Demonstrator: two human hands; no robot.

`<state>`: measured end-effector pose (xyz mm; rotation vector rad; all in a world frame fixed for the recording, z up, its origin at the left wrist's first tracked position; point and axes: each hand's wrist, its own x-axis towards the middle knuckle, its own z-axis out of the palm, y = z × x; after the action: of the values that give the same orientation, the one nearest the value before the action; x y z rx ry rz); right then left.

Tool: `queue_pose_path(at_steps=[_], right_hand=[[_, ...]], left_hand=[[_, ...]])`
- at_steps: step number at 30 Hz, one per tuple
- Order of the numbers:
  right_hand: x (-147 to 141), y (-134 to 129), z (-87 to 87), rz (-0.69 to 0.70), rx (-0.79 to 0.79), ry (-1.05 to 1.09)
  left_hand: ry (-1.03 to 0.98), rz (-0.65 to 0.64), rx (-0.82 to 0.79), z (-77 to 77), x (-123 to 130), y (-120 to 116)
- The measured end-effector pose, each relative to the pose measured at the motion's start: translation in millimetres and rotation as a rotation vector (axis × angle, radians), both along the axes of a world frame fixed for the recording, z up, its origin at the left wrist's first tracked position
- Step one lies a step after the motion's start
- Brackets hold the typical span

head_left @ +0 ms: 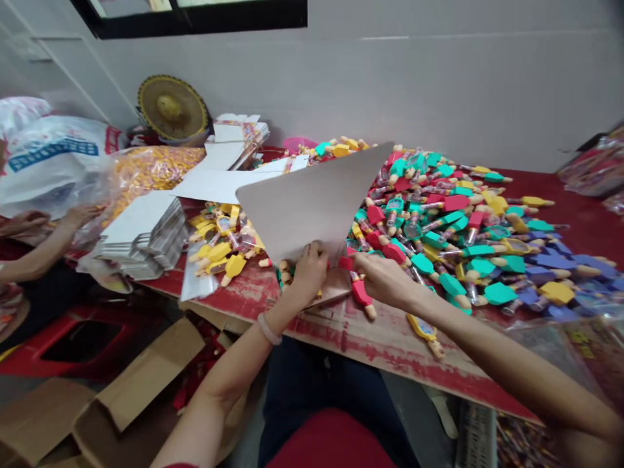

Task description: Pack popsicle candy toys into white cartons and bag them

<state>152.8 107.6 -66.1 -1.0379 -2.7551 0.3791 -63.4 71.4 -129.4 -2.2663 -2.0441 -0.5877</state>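
- Cardboard blank (312, 201): tilted up at centre frame, over the table's front edge, still flat and unfolded.
- Left hand (309, 273): fingers curled closed on its lower edge.
- Right hand (385, 273): fingers narrow, apparently pinching a red toy piece (347, 263); view poor.
- Left of centre: stack of folded cards (146, 237).
- Right: large heap of toy-shaped tubes (429, 221), unboxed.

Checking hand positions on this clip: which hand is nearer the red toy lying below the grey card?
Right. The right hand is just above and beside the red toy; the left hand is farther left, at the lower edge of the grey card.
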Motion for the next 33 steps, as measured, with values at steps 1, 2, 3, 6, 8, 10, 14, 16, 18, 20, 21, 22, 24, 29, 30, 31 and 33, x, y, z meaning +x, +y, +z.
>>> queue_pose_path(at_steps=[1, 2, 3, 6, 8, 10, 14, 16, 18, 20, 21, 22, 24, 29, 30, 31, 33], right_hand=[[-12, 3, -10.2, 0.011, -0.002, -0.050], [-22, 7, -20.2, 0.032, -0.015, -0.094], [-28, 12, -29.2, 0.058, -0.032, -0.134], [-32, 24, -47.1, 0.090, -0.055, -0.236], [-34, 30, -49.9, 0.094, -0.051, -0.257], [-43, 38, -46.6, 0.090, -0.064, -0.255], [-79, 58, -35.1, -0.064, -0.141, -0.214], [-91, 61, -32.6, -0.131, -0.146, -0.174], [-93, 55, -35.0, -0.171, -0.117, -0.126], [-86, 44, -43.6, -0.212, -0.074, -0.078], [-81, 38, -49.8, -0.235, -0.047, -0.045], [-75, 33, -56.7, -0.261, -0.015, 0.017], [-65, 30, -69.8, -0.333, 0.046, 0.237], [-61, 49, -79.6, -0.431, -0.385, 0.775], [-62, 53, -78.8, -0.405, -0.543, 0.806], [-64, 56, -78.2, -0.380, -0.688, 0.839], [-66, 57, -79.4, -0.354, -0.884, 0.913]], left_hand=[[0.006, 0.020, -0.010, -1.5, 1, 0], [0.002, 0.031, -0.017, -2.4, 2, 0], [-0.006, 0.038, -0.021, -2.7, 3, -1], [-0.041, 0.051, -0.018, -0.8, 3, -5], [-0.061, 0.056, -0.011, 1.0, 3, -8], [-0.075, 0.054, -0.006, 1.6, 2, -9], [-0.086, 0.052, 0.010, 0.7, 0, -7], [-0.098, 0.051, 0.023, 2.7, 1, -4], [-0.118, 0.030, 0.032, 7.9, 1, -5], [-0.151, 0.003, 0.065, 13.8, -2, -13], [-0.178, 0.003, 0.109, 15.7, -5, -20], [-0.216, 0.020, 0.177, 16.0, -9, -29], [-0.335, 0.142, 0.369, 11.2, -21, -48], [-0.824, 0.477, 0.475, -19.9, -46, -54], [-0.918, 0.469, 0.380, -25.8, -48, -48], [-0.987, 0.460, 0.289, -30.9, -49, -41], [-1.046, 0.481, 0.192, -38.0, -49, -29]])
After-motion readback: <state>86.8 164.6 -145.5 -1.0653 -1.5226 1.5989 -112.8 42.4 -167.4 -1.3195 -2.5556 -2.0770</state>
